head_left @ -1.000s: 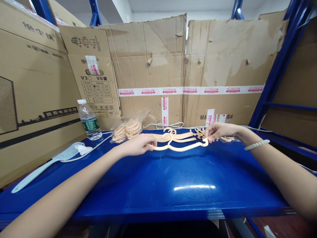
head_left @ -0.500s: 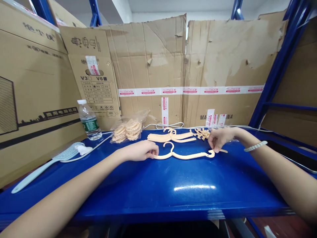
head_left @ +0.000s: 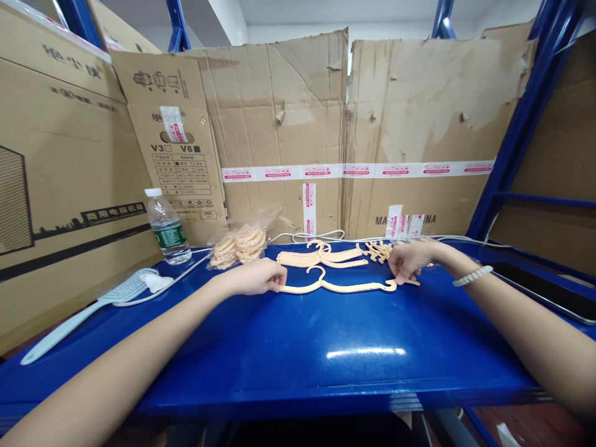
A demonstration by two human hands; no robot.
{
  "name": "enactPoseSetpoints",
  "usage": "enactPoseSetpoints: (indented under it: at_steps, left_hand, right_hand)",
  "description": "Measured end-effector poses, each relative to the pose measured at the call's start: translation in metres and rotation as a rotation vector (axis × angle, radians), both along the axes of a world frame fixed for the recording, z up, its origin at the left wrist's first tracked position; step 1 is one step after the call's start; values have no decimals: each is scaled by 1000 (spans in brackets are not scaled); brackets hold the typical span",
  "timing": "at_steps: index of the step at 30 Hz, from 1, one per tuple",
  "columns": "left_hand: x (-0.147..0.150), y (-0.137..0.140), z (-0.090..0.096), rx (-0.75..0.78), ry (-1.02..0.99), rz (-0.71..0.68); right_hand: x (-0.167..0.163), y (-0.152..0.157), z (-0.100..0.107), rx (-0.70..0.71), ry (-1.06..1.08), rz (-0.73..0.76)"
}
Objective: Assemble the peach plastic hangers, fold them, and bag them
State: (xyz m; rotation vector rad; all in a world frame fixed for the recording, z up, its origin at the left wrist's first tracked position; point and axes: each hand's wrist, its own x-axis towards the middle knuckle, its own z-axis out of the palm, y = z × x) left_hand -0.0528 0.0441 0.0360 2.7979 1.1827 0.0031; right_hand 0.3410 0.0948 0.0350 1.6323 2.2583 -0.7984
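Observation:
A cream-coloured hanger (head_left: 344, 287) lies across the blue tabletop, its hook pointing away from me. My left hand (head_left: 258, 277) pinches its left end between thumb and fingers. My right hand (head_left: 410, 261) is closed on a small cream hooked piece (head_left: 392, 285) at the hanger's right end; a thin tip of it shows beyond my fingers. Whether that piece is joined to the hanger I cannot tell. Just behind, several stacked hangers (head_left: 300, 258) lie with their hooks together. A pile of small cream pieces (head_left: 376, 251) sits close by my right hand.
At the back left stand a water bottle (head_left: 169, 230) and clear bags of cream parts (head_left: 239, 243). A pale blue hairbrush (head_left: 93, 310) lies left, beside a white cable (head_left: 189, 271). On the right is a black phone (head_left: 544, 292). Cardboard sheets (head_left: 279, 124) wall the back.
Both hands have shifted slightly to the left, and the hanger between them has moved a little left and away from me. Each hand keeps its grip.

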Motion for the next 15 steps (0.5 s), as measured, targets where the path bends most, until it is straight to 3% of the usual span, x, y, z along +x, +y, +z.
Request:
enactPoseSetpoints:
  at_steps: [7, 15]
  left_hand:
    - [2, 1, -2, 23, -12, 27]
    - [-6, 6, 0, 42, 20, 54]
  right_hand:
    - [-5, -1, 0, 72, -21, -99]
    - [-13, -4, 0, 137, 23, -90]
